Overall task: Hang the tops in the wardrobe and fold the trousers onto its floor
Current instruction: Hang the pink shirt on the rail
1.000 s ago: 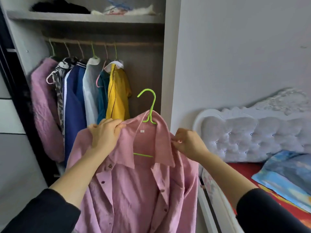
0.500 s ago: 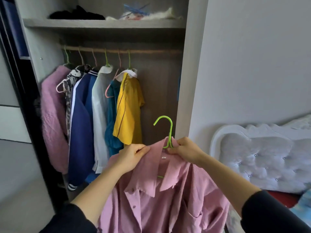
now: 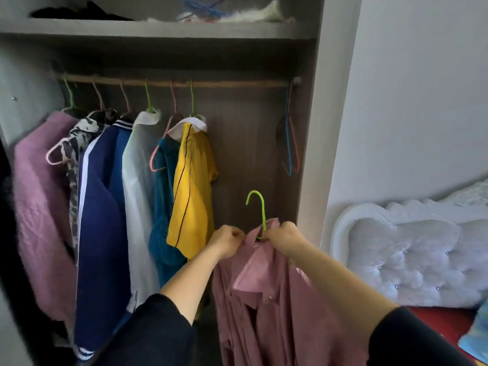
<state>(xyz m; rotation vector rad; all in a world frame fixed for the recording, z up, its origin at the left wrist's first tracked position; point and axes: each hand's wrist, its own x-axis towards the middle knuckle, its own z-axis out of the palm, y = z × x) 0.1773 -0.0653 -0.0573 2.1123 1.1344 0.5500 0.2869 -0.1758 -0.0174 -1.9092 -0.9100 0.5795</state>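
Your left hand (image 3: 228, 243) has its fingers curled and pinching the collar of the pink shirt (image 3: 266, 299), just left of the hanger's neck. Your right hand (image 3: 284, 237) is clenched around the collar where the green hanger (image 3: 260, 207) comes out of it, so both hands meet at the top of the shirt. The shirt hangs down from your grip in the near middle of the view, in front of the open wardrobe (image 3: 311, 128) and below its rail (image 3: 237, 83). The hanger's hook stands upright in the air, touching nothing.

On the left half of the rail hang six tops: a fuzzy pink sweater (image 3: 39, 207) at the far left, a patterned top (image 3: 76, 133), a navy jacket (image 3: 103, 220), a white top (image 3: 137, 180), a teal top (image 3: 163, 220) and a yellow top (image 3: 191, 186). The shirt is held to the right of the yellow top. At the rail's right end hang some bare hangers (image 3: 289, 143) (blue and pink, as far as the blur lets you tell). The shelf (image 3: 158, 29) above holds dark and white bundles. To the right, past the wardrobe's side panel, is a white padded headboard (image 3: 409, 254).
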